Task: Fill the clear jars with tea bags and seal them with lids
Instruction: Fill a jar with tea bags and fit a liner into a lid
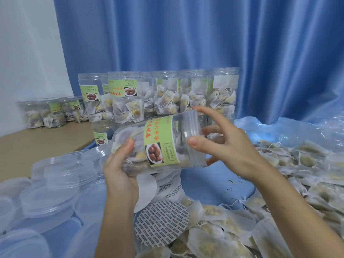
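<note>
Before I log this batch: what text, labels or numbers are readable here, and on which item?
Held jar, green label: red Chinese characters, too blurred to quote; small boxed print beside the fruit picture, unreadable.
Stacked jars, green labels: red and small print, too blurred.
Round seal liners: repeated tiny dark print, too small to read.
No numbers or brand legible.

Single head view, close, facing forward-down over hands toward curtain [204,34].
</note>
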Demonstrator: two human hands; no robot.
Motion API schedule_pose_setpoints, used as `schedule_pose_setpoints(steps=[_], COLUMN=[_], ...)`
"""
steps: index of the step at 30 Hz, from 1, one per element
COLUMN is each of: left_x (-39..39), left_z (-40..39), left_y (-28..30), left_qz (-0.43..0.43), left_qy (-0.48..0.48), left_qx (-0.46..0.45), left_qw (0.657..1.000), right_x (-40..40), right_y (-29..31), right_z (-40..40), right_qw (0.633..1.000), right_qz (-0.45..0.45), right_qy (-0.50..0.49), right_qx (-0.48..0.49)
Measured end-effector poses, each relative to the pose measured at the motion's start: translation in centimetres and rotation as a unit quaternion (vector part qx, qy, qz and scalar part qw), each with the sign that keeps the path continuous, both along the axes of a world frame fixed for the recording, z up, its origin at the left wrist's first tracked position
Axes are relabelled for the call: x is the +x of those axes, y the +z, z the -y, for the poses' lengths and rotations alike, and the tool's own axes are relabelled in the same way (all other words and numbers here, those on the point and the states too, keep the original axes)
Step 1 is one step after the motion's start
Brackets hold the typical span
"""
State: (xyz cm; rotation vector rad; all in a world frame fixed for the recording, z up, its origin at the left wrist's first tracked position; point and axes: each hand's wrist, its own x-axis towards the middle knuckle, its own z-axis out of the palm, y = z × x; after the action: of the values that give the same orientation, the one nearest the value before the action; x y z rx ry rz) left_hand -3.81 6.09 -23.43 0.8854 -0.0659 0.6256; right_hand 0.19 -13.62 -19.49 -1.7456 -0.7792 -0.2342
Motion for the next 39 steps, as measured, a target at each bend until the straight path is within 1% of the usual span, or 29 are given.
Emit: schedule_pose_setpoints(steps=[2, 4, 6, 9, 12, 14, 15, 16, 17, 18, 19, 20, 21, 22, 23, 24, 25, 26, 28, 31, 33, 34, 36, 39], left_x=[0.2, 0.5, 0.7, 0.8, 0.8, 0.6, 0.5, 0.3, 0.1, -0.2, -0.5, -1.1, -2.0, -3.1, -4.4, -5.8, -7.0, -8.1, -10.0, -12.7, -14.1, -14.7, -15.7, -16.7], left_z=[0.4, 1.1, 1.8, 2.4, 2.6, 2.5, 2.2, 1.8, 1.2, 0.2, -0.9, -2.2, -3.5, -4.8, -6.0, -7.1, -8.4, -9.7, -12.6, -17.3, -20.6, -22.3, -25.3, -29.3], left_y=[-0.1, 0.2, 0.6, 1.1, 1.4, 2.2, 2.7, 3.2, 3.9, 4.6, 5.3, 6.1, 6.8, 7.4, 8.1, 8.7, 9.2, 9.7, 10.5, 11.5, 11.7, 11.5, 10.5, 8.4], left_qz=[-0.011, -0.040, -0.074, -0.125, -0.178, -0.196, -0.211, -0.229, -0.245, -0.258, -0.256, -0.243, -0.220, -0.197, -0.180, -0.167, -0.152, -0.142, -0.140, -0.158, -0.189, -0.206, -0.230, -0.196], left_qy=[-0.030, -0.070, -0.093, -0.104, -0.115, -0.144, -0.142, -0.123, -0.078, -0.006, 0.073, 0.127, 0.141, 0.124, 0.087, 0.046, 0.026, 0.035, 0.102, 0.206, 0.240, 0.252, 0.265, 0.249], left_qx=[-0.033, -0.035, -0.029, -0.016, -0.011, -0.038, -0.032, -0.006, 0.035, 0.095, 0.178, 0.275, 0.371, 0.447, 0.498, 0.529, 0.545, 0.554, 0.548, 0.555, 0.548, 0.536, 0.490, 0.466], left_qw=[0.999, 0.996, 0.993, 0.986, 0.977, 0.969, 0.967, 0.966, 0.966, 0.962, 0.947, 0.921, 0.891, 0.864, 0.844, 0.831, 0.824, 0.820, 0.818, 0.790, 0.779, 0.779, 0.798, 0.826], right_x=[-0.1, -0.2, -0.3, -0.6, -1.2, -1.7, -1.9, -2.3, -2.7, -3.1, -3.4, -3.7, -4.0, -4.3, -4.6, -5.0, -5.4, -5.8, -6.8, -8.1, -8.5, -8.8, -9.1, -9.5], right_y=[0.1, 0.0, -0.2, 0.3, 1.7, 2.5, 2.8, 3.1, 3.4, 3.6, 3.8, 3.9, 4.0, 4.2, 4.3, 4.5, 4.6, 4.8, 5.1, 5.9, 6.3, 6.5, 6.5, 6.1], right_z=[-0.2, -0.5, -0.8, -0.6, -0.8, -1.4, -1.8, -2.3, -3.0, -3.7, -4.4, -5.2, -6.2, -7.3, -8.4, -9.8, -11.4, -13.1, -16.8, -22.4, -26.1, -28.0, -31.6, -36.4], right_qw=[1.000, 0.999, 0.996, 0.984, 0.984, 0.982, 0.981, 0.981, 0.981, 0.981, 0.981, 0.981, 0.980, 0.979, 0.979, 0.980, 0.981, 0.981, 0.978, 0.973, 0.970, 0.971, 0.977, 0.981], right_qz=[-0.013, -0.032, -0.048, -0.075, -0.092, -0.096, -0.086, -0.072, -0.057, -0.043, -0.034, -0.032, -0.037, -0.042, -0.044, -0.042, -0.038, -0.035, -0.032, -0.022, -0.022, -0.024, -0.015, -0.007], right_qy=[-0.023, -0.013, 0.005, 0.007, 0.021, 0.007, -0.005, -0.015, -0.023, -0.029, -0.031, -0.027, -0.017, -0.002, 0.013, 0.029, 0.048, 0.069, 0.112, 0.154, 0.174, 0.178, 0.174, 0.182], right_qx=[0.011, 0.032, 0.081, 0.159, 0.150, 0.164, 0.173, 0.181, 0.185, 0.187, 0.186, 0.188, 0.193, 0.197, 0.198, 0.193, 0.185, 0.180, 0.176, 0.169, 0.166, 0.158, 0.126, 0.065])
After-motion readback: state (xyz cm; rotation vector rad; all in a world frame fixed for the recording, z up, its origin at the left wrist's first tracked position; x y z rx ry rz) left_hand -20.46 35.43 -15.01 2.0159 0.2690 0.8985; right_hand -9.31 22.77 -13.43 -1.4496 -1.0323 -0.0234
